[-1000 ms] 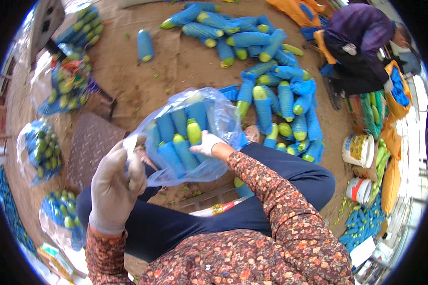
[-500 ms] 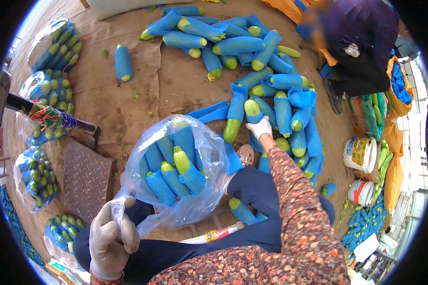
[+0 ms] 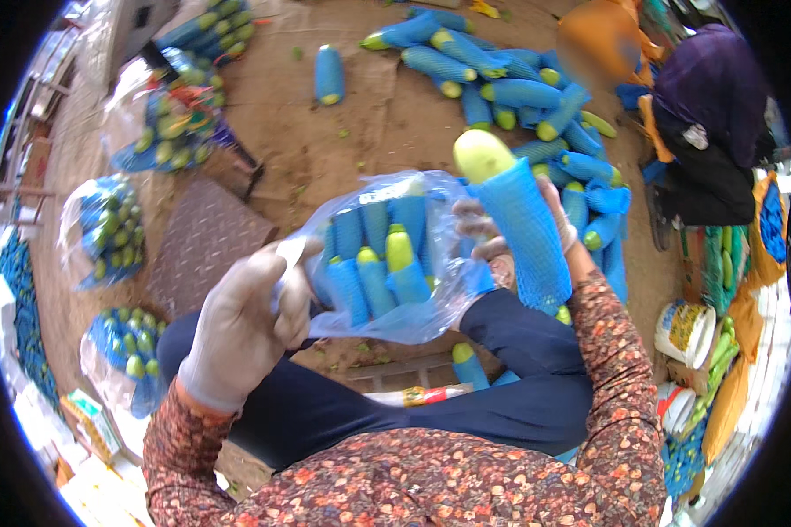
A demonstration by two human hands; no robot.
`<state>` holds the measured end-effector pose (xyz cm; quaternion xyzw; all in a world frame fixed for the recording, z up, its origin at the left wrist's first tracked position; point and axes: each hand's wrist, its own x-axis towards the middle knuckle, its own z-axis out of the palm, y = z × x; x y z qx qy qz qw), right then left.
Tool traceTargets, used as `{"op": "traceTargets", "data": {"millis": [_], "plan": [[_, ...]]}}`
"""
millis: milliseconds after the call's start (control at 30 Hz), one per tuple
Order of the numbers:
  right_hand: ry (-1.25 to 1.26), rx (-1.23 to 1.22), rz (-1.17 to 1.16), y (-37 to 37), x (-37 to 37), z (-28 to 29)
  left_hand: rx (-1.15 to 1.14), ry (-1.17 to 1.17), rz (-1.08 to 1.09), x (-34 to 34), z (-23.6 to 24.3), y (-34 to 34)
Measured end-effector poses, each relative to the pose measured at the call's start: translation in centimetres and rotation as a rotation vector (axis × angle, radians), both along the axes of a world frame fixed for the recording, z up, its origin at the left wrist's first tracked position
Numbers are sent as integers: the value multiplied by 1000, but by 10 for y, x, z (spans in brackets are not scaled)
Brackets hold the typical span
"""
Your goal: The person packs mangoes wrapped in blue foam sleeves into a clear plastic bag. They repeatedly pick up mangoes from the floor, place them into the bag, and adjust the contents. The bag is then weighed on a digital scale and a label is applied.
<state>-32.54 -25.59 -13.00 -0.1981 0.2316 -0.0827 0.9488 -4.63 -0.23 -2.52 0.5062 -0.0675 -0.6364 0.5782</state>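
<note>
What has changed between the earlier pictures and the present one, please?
The right hand moved away from the green-topped zucchini in the plastic bag, reached rightward to the pile, took hold of a netted zucchini and has now lifted it upward. The left hand still pinches the bag's edge, and the bag's contents look unchanged.

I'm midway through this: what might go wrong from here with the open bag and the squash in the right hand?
The held squash has a bare green end outside its blue net sleeve, so it might get scuffed if bumped.

The clear bag looks thin, and the left hand seems to pinch only its edge; the opening could sag.

Packed squashes already crowd the bag, so the right hand may knock them.
</note>
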Motion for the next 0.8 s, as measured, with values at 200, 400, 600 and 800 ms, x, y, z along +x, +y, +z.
{"op": "traceTargets", "data": {"millis": [200, 400, 600, 800], "plan": [[200, -300, 487, 66, 82, -45, -42, -4, 8, 18, 6, 18], [544, -357, 443, 111, 183, -128, -107, 155, -60, 23, 10, 29], [811, -1128, 619, 179, 245, -213, -88, 153, -43, 29, 15, 34], [996, -1853, 447, 216, 232, -214, -26, 27, -18, 13, 19, 28]]}}
